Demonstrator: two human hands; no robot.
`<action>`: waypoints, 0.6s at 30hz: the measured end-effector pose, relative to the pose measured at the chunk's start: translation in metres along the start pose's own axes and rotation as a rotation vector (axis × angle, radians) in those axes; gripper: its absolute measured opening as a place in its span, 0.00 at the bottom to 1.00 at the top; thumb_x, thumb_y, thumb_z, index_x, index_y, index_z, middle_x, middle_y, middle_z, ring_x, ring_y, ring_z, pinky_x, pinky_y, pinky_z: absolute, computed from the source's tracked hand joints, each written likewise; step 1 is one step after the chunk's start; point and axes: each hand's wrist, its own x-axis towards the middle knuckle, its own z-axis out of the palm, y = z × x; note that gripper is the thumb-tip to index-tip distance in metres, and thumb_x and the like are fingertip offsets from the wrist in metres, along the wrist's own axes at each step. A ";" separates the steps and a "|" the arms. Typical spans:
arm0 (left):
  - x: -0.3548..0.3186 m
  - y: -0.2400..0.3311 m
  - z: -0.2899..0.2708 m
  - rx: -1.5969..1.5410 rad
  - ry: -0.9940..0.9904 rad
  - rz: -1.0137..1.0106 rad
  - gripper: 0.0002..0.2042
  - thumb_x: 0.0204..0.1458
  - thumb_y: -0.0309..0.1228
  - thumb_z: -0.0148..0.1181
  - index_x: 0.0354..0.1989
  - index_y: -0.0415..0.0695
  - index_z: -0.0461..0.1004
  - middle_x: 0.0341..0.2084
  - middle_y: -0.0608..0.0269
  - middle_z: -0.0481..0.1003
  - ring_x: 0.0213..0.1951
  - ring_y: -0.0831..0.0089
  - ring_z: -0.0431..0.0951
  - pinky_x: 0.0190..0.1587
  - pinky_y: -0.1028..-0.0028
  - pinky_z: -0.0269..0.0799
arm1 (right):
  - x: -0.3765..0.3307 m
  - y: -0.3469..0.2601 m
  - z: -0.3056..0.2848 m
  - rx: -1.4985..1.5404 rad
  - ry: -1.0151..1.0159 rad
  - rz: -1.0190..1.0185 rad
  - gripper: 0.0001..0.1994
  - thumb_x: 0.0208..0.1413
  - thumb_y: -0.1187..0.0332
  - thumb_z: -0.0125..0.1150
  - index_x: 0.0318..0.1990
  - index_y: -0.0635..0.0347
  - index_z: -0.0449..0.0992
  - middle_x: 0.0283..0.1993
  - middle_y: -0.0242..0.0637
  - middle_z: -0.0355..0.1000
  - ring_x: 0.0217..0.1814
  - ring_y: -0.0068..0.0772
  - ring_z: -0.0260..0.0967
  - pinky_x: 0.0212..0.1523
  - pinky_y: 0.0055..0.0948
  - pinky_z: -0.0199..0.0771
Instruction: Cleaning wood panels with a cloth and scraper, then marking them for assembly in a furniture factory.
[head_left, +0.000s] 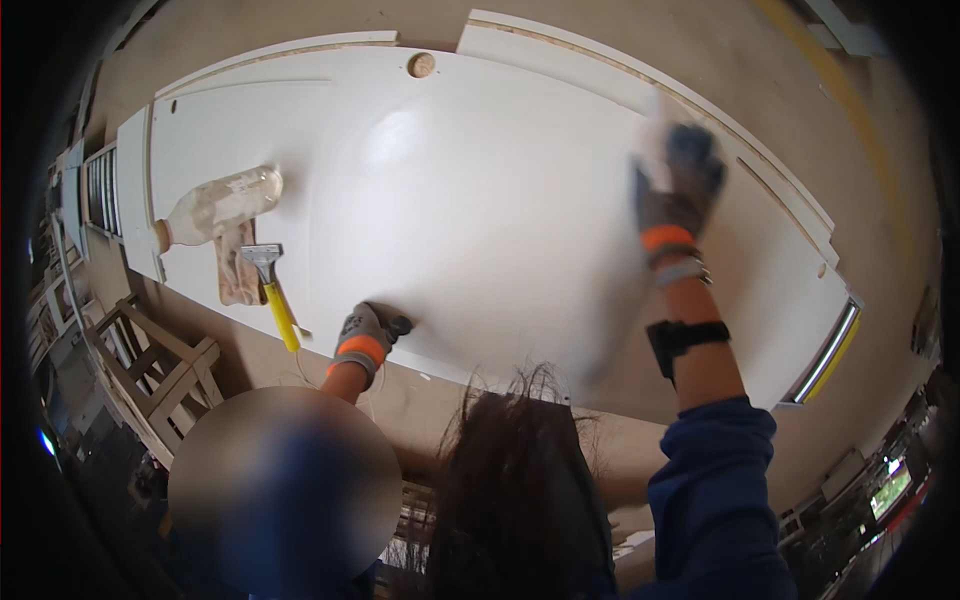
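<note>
A large white panel (480, 210) lies in front of me. My left hand (366, 330), in a grey and black glove with an orange cuff, rests on its near edge, fingers slightly bent and apparently holding nothing. Toward the far right, my right hand (685, 180) is over the panel, smeared by motion. Between its thumb and fingers shows a blurred pale cloth (657, 135). A scraper with a yellow handle (280, 317) lies left of my left hand. Beside it are a stained brown cloth (238, 268) and a clear bottle (222, 205) on its side.
White strips (560, 50) run along the panel's far edge, near a round hole (421, 65). A metal and yellow edge piece (828, 350) sits at the right end. A wooden frame (155, 365) stands at the lower left. Dark hair (520, 490) hangs into the lower middle.
</note>
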 end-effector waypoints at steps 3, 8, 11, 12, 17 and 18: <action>0.008 -0.005 0.007 -0.687 -0.083 -0.304 0.22 0.61 0.35 0.36 0.23 0.37 0.75 0.22 0.50 0.79 0.20 0.68 0.72 0.22 0.73 0.66 | -0.056 0.109 -0.019 -0.106 -0.263 0.524 0.35 0.64 0.41 0.39 0.73 0.51 0.52 0.79 0.34 0.40 0.81 0.43 0.33 0.75 0.52 0.28; 0.011 -0.001 0.010 -0.415 -0.010 -0.172 0.22 0.59 0.35 0.37 0.20 0.36 0.74 0.18 0.47 0.77 0.15 0.67 0.68 0.18 0.71 0.62 | -0.030 0.051 0.010 -0.038 0.035 0.630 0.37 0.62 0.37 0.38 0.70 0.52 0.59 0.77 0.41 0.48 0.80 0.47 0.37 0.73 0.57 0.31; -0.003 0.005 0.000 -0.050 -0.050 -0.071 0.07 0.53 0.29 0.54 0.32 0.39 0.75 0.25 0.56 0.79 0.26 0.69 0.76 0.30 0.70 0.72 | 0.023 -0.082 0.018 0.099 0.076 0.126 0.35 0.57 0.43 0.50 0.67 0.53 0.63 0.73 0.43 0.54 0.77 0.49 0.43 0.74 0.57 0.34; -0.007 0.008 -0.003 0.046 -0.064 -0.033 0.06 0.52 0.27 0.60 0.36 0.40 0.75 0.27 0.59 0.80 0.29 0.70 0.79 0.34 0.69 0.75 | 0.028 -0.133 0.013 0.215 0.126 -0.038 0.31 0.59 0.44 0.49 0.64 0.52 0.66 0.71 0.41 0.58 0.75 0.47 0.48 0.71 0.58 0.42; -0.010 0.011 -0.008 0.010 -0.049 0.067 0.02 0.51 0.24 0.61 0.31 0.40 0.77 0.25 0.58 0.81 0.21 0.73 0.74 0.23 0.72 0.71 | -0.060 -0.287 -0.054 0.602 -0.440 -0.571 0.29 0.56 0.53 0.52 0.65 0.50 0.63 0.74 0.35 0.53 0.80 0.39 0.38 0.77 0.50 0.26; -0.004 0.013 -0.007 0.378 -0.072 -0.016 0.08 0.57 0.29 0.53 0.31 0.39 0.77 0.24 0.55 0.80 0.19 0.72 0.71 0.21 0.74 0.68 | -0.078 -0.291 -0.061 0.546 -0.502 -0.651 0.29 0.60 0.54 0.45 0.68 0.51 0.60 0.75 0.32 0.50 0.80 0.38 0.36 0.77 0.48 0.22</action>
